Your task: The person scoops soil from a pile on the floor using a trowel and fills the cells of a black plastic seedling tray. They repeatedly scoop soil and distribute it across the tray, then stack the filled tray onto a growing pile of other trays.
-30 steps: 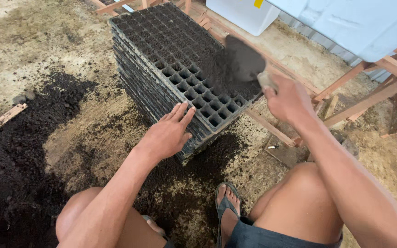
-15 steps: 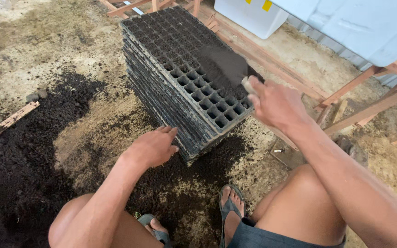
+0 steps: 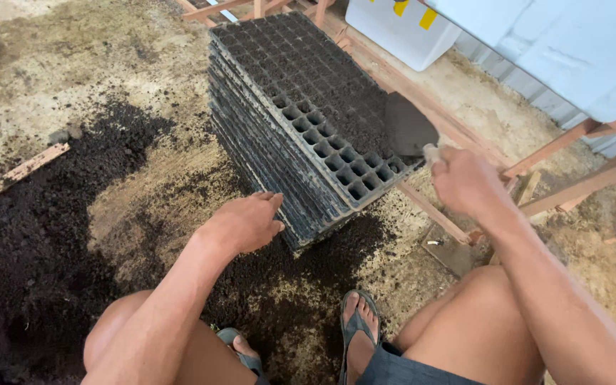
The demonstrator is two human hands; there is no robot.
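Left hand point(image 3: 242, 222) has slid off the top seed tray point(image 3: 315, 107) since a second ago and now hangs loose and empty beside the stack's near corner. Right hand point(image 3: 465, 182) stays clenched on the trowel point(image 3: 408, 127), apparently resting on the tray's right edge.

The stacked seedling trays point(image 3: 301, 135) look like matt black plastic, the trowel blade point(image 3: 408, 127) dull dark metal, the soil point(image 3: 30, 242) coarse and crumbly.

- White boxy container point(image 3: 399, 32) stands on the ground, well beyond the right hand point(image 3: 465, 182).
- Two yellow rectangular labels point(image 3: 428, 18) sit on its front face.
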